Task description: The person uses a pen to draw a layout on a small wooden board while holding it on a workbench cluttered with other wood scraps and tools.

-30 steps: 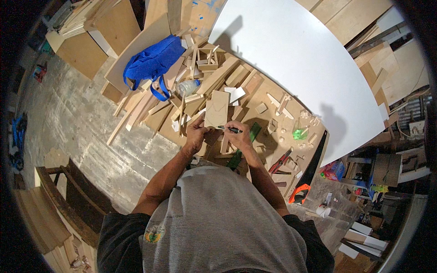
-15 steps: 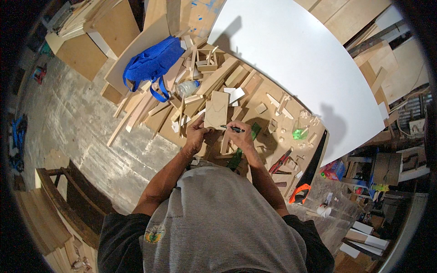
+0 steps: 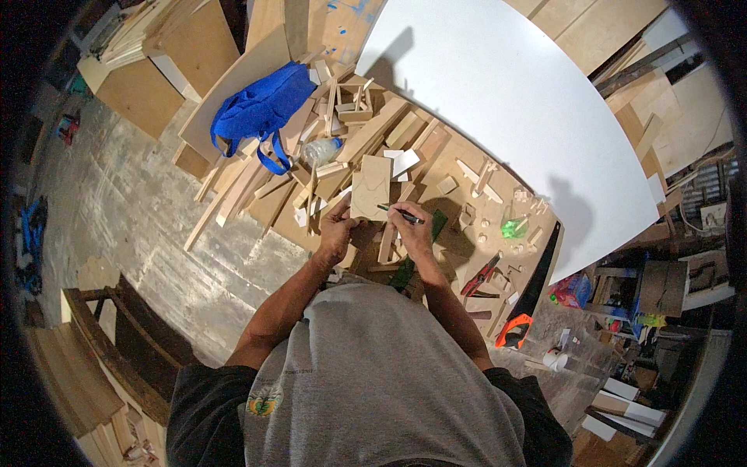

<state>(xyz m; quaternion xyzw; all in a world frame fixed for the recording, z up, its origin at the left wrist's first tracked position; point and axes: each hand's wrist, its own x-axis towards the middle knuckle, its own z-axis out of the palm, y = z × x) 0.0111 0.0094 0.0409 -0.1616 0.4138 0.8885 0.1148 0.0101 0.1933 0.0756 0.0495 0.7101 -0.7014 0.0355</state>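
Note:
My left hand (image 3: 337, 233) is closed on a small rectangular wooden panel (image 3: 369, 179) with faint curved lines on it, gripping its lower left edge. In my right hand (image 3: 414, 230) is a dark pen (image 3: 408, 215), its point over the lower part of the panel. Under and around my hands lie wood offcuts (image 3: 354, 159) and a green strip (image 3: 401, 272). To the right are small cut wooden pieces (image 3: 482, 180), a green clear object (image 3: 513, 228), red-handled tools (image 3: 482, 276) and a handsaw (image 3: 515, 331) with an orange handle.
A blue fabric bag (image 3: 264, 101) and a plastic bottle (image 3: 319, 150) sit among the offcuts. A large white board (image 3: 490, 93) spans the upper right. Stacked panels (image 3: 140, 93) stand upper left on the concrete floor (image 3: 163, 210), with a dark wooden frame (image 3: 109, 335) lower left.
My right hand and the pen have shifted slightly upward on the panel. My left hand and the panel stay nearly in the same place.

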